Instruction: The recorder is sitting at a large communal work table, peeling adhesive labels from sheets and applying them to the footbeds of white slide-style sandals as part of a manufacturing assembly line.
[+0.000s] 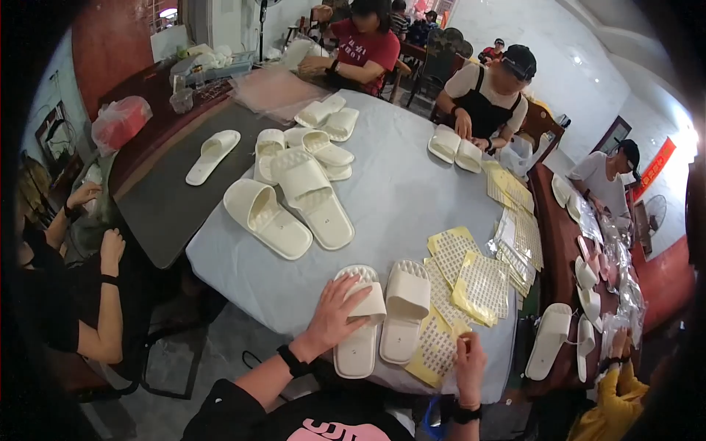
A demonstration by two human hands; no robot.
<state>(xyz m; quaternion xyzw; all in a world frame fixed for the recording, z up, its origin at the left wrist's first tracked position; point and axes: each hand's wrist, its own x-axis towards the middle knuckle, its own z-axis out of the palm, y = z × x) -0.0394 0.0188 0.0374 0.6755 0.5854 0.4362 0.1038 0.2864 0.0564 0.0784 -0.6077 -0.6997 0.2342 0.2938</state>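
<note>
Near the front edge of the covered table, a pair of off-white slippers stands side by side. Across the strap of the left slipper (357, 353) lies my left hand (329, 317), its fingers bent over the strap and steadying it. The right slipper (406, 301) is untouched beside it. My right hand (471, 367) is closed with fingertips pinched together at the edge of a yellow-backed sticker sheet (434, 353). Whatever sits between those fingertips is too small to make out. More sticker sheets (482, 287) overlap just beyond it.
Several off-white slippers (312, 195) cluster at the table's middle left; a single slipper (213, 156) lies on the dark board (176, 191). Across the table a person handles another pair (456, 149). Slippers and plastic bags cover the side table (548, 242) at right. Other people sit around.
</note>
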